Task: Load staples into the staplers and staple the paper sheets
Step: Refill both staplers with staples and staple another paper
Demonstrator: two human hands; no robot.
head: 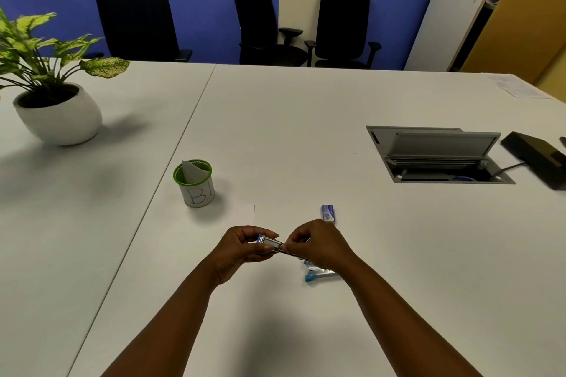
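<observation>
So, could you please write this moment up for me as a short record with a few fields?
setting: white office table, black chairs beyond it
left hand: holds the small blue and silver stapler above the table
right hand: pinches the stapler's other end
second light blue stapler: lies on the table, partly under the right hand
small blue staple box: on the table beyond the right hand
green-rimmed cup marked B1: left of the hands, grey paper inside
potted plant: far left
</observation>
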